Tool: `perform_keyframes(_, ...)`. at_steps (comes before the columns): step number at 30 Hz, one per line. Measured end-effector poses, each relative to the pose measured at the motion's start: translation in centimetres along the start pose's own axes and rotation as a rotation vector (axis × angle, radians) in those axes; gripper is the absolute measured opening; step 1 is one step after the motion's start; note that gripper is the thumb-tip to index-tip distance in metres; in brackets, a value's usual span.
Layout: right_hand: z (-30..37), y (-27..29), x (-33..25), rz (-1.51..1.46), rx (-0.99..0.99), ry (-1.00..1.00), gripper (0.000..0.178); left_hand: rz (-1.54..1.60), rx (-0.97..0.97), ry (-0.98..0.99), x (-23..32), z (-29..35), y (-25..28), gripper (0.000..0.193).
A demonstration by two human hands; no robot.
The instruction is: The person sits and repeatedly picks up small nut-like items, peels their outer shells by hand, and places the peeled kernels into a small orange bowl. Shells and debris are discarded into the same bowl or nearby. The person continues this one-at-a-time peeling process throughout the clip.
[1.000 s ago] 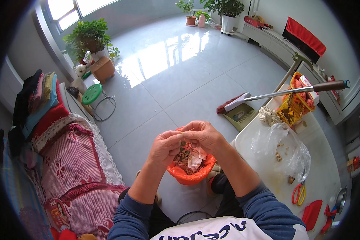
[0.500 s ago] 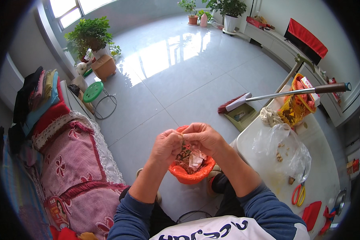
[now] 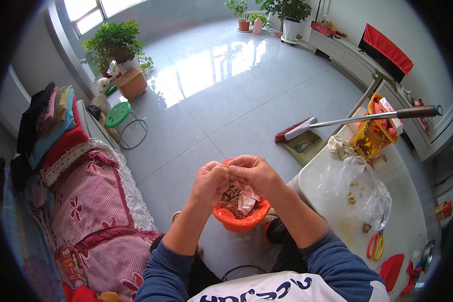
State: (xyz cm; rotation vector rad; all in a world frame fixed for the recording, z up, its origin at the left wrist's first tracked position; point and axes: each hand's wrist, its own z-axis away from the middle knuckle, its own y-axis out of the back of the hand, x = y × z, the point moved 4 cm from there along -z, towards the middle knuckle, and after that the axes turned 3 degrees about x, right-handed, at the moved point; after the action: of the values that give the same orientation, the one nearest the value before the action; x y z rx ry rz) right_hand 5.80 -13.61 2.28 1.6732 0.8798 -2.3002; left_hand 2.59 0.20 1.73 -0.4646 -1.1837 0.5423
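My left hand (image 3: 209,182) and my right hand (image 3: 257,174) meet fingertip to fingertip above a bin lined with an orange-red bag (image 3: 242,224). Both are closed in a pinch, around a tiny pale piece that the fingers mostly hide; its kind does not show. Inside the bin lies brownish scrap, with a crumpled pinkish paper (image 3: 247,200) on top. On the white table to my right, a clear plastic bag (image 3: 332,183) is spread beside several small tan pieces (image 3: 353,193), which look like shelled nuts.
Scissors with red and yellow handles (image 3: 375,244) and a red cloth (image 3: 391,269) lie on the table (image 3: 407,211). A yellow basket (image 3: 370,138) stands at its far end, near a broom (image 3: 297,130) and dustpan (image 3: 307,147). On the left is a pink-covered sofa (image 3: 93,196); beyond it, a green stool (image 3: 118,115).
Almost nothing differs. My fingers have shifted very slightly around the small piece, still pinched together over the bin.
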Motion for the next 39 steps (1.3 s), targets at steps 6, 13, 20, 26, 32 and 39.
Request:
perform_keyframes(6,0.7,-0.8,-1.1,0.631,0.101,0.446,0.018,-0.018,0.002,0.017,-0.4,-0.4,0.2,0.016)
perform_keyframes(13,1.7,-2.3,-1.0,1.097,0.196,0.806,0.005,-0.035,0.079,0.063,-0.5,-0.2,0.3,0.015)
perform_keyframes(20,1.7,-2.6,-1.2,1.016,0.272,0.827,0.001,-0.038,0.073,0.068,-0.4,-0.3,0.4,0.014)
perform_keyframes(26,1.7,-1.3,-2.3,0.889,0.402,0.712,0.002,-0.171,0.125,0.075,-0.8,-0.4,0.6,0.020)
perform_keyframes(32,1.3,-0.5,-2.4,1.035,0.308,0.773,0.003,-0.190,0.079,0.080,-0.9,-0.6,0.5,0.007)
perform_keyframes(39,1.1,-0.8,-1.5,1.140,0.295,0.730,0.006,-0.039,0.052,0.061,-0.6,-0.8,0.7,0.005)
